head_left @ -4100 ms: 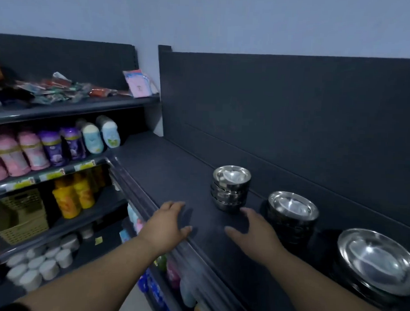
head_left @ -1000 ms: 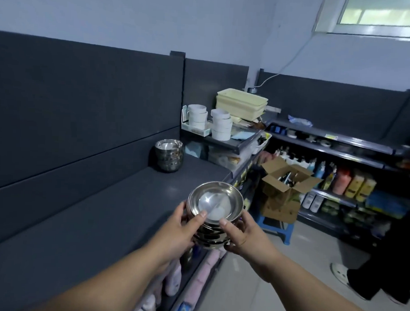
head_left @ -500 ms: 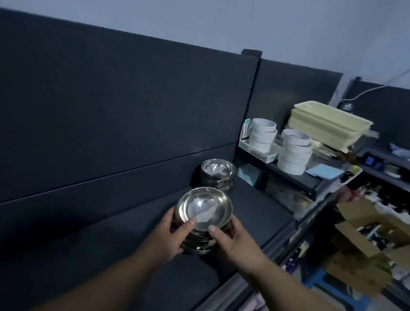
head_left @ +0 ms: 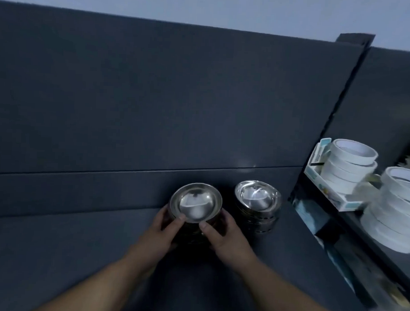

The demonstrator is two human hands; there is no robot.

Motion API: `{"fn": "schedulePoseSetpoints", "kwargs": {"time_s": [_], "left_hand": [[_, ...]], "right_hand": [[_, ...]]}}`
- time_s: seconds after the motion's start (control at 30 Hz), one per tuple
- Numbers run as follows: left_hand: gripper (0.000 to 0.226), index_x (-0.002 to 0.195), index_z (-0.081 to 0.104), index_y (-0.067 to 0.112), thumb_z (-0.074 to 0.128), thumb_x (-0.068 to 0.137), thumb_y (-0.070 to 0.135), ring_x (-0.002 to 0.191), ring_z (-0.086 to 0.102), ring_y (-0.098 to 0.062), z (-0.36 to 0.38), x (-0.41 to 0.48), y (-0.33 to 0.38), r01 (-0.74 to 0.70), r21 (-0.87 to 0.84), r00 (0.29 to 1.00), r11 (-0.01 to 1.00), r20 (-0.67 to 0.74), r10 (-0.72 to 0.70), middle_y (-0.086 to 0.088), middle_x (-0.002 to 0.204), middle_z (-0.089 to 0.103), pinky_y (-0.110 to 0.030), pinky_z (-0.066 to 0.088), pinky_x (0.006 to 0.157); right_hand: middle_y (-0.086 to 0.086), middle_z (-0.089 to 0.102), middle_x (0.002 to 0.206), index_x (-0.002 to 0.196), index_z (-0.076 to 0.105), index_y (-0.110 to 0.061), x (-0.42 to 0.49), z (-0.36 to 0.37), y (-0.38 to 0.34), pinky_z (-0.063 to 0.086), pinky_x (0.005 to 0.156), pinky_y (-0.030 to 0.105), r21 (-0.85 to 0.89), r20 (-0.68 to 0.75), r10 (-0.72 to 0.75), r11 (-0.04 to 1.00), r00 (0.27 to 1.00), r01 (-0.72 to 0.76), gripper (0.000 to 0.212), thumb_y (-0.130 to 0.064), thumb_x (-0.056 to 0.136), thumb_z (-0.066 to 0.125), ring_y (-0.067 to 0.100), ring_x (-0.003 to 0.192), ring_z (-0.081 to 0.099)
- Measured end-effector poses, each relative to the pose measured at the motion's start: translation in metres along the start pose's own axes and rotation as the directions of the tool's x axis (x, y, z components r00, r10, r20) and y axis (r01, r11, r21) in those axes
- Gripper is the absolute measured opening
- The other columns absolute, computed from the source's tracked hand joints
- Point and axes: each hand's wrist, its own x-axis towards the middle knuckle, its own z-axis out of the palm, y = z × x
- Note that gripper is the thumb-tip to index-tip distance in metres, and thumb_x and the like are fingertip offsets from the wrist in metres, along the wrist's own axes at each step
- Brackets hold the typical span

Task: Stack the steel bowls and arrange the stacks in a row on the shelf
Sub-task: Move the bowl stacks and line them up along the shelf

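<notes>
A stack of steel bowls (head_left: pixel 196 202) sits low over the dark shelf (head_left: pixel 68 243), close to the back panel. My left hand (head_left: pixel 160 230) grips its left side and my right hand (head_left: pixel 222 237) grips its right side, thumbs on the top bowl's rim. The lower bowls of this stack are hidden in shadow between my hands. I cannot tell whether it touches the shelf. A second stack of steel bowls (head_left: pixel 257 203) stands on the shelf just to the right, a small gap apart.
The dark back panel (head_left: pixel 154 107) rises behind the bowls. At the right, a lower shelf carries stacks of white round containers (head_left: pixel 347 167) and a white tray (head_left: pixel 330 194). An upright divider (head_left: pixel 340 102) ends the shelf on the right.
Both hands have carried the held stack from the shelf's front toward the back panel, ending beside the second stack. My view has swung left and closer.
</notes>
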Motion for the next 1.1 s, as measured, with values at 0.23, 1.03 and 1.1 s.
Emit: {"fn": "schedulePoseSetpoints", "kwargs": {"time_s": [0.23, 1.03, 1.1], "left_hand": [[0.051, 0.139, 0.04, 0.031, 0.06, 0.092, 0.027, 0.119, 0.058, -0.015, 0.015, 0.007, -0.009, -0.007, -0.105, 0.997, 0.994, -0.073, -0.001, 0.007, 0.129, 0.062, -0.045, 0.045, 0.104], [0.068, 0.145, 0.036, 0.023, 0.059, 0.087, 0.051, 0.127, 0.047, -0.016, -0.35, -0.317, -0.055, 0.316, 0.762, 0.86, 0.565, -0.481, 0.168, -0.001, 0.147, 0.037, -0.02, 0.036, 0.103], [0.068, 0.145, 0.036, 0.023, 0.057, 0.088, 0.051, 0.129, 0.045, -0.018, -0.394, -0.364, -0.061, 0.381, 0.76, 0.827, 0.527, -0.535, 0.173, -0.001, 0.146, 0.038, -0.024, 0.037, 0.105]], "right_hand": [[-0.012, 0.062, 0.128, 0.143, 0.04, -0.03, 0.01, -0.005, 0.009, 0.046, 0.107, 0.031, -0.019, 0.004, 0.001, 1.0, 1.0, -0.001, 0.104, -0.061, 0.052, 0.08, 0.003, 0.117, 0.058], [-0.006, 0.056, 0.119, 0.125, 0.052, -0.026, -0.214, 0.329, -0.054, 0.038, 0.081, 0.017, -0.597, 0.518, -0.003, 0.714, 0.855, 0.365, 0.041, -0.042, 0.09, 0.062, 0.01, 0.105, 0.054], [-0.006, 0.055, 0.116, 0.13, 0.051, -0.024, -0.242, 0.381, -0.058, 0.042, 0.085, 0.021, -0.589, 0.578, -0.017, 0.683, 0.816, 0.432, 0.047, -0.045, 0.089, 0.061, 0.013, 0.108, 0.054]]}}
